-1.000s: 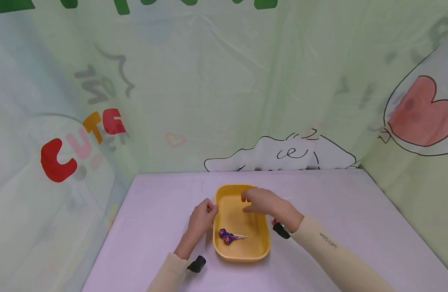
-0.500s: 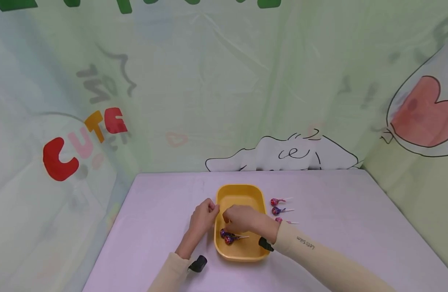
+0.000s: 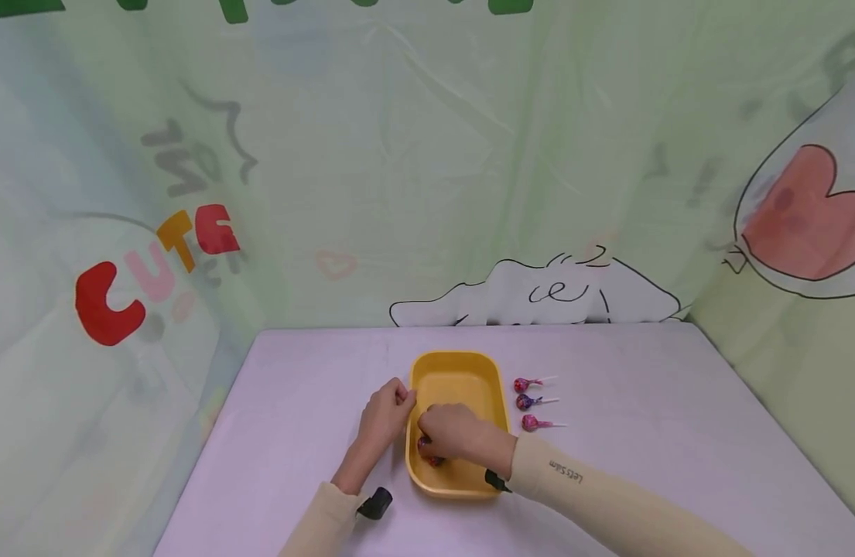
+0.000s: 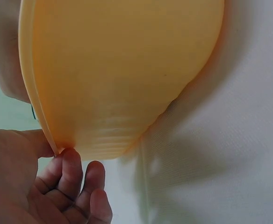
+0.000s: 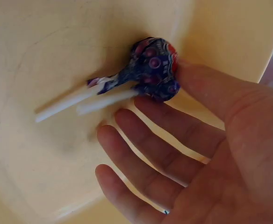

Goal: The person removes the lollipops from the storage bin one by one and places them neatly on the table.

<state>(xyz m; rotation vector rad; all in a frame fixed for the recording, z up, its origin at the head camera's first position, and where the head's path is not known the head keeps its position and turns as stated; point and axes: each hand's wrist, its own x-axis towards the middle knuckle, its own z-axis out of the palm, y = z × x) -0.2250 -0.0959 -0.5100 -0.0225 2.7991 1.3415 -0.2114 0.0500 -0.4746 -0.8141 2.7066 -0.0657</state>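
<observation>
A yellow plastic tray point(image 3: 462, 383) stands on the table. My left hand point(image 3: 385, 414) pinches its left rim between thumb and index finger; the left wrist view shows the other fingers loosely bent under the tray wall point(image 4: 118, 70). Inside the tray, my right hand point(image 3: 455, 432) reaches down over two purple-wrapped lollipops. In the right wrist view, the thumb meets the head of one lollipop point(image 5: 153, 63), and the index fingertip lies by the second lollipop point(image 5: 167, 91), partly hidden beneath it. The fingers are spread and only slightly bent. Both white sticks point away from the hand.
Right of the tray, three lollipops lie in a column on the pale table point(image 3: 636, 402): a red one point(image 3: 521, 384), a purple one point(image 3: 524, 401) and a pink one point(image 3: 531, 422). A printed curtain point(image 3: 427, 193) hangs behind and at the sides.
My right hand has moved from the tray's right side leftward and down to the lollipops inside, uncovering the three on the table. My left hand stays on the rim.
</observation>
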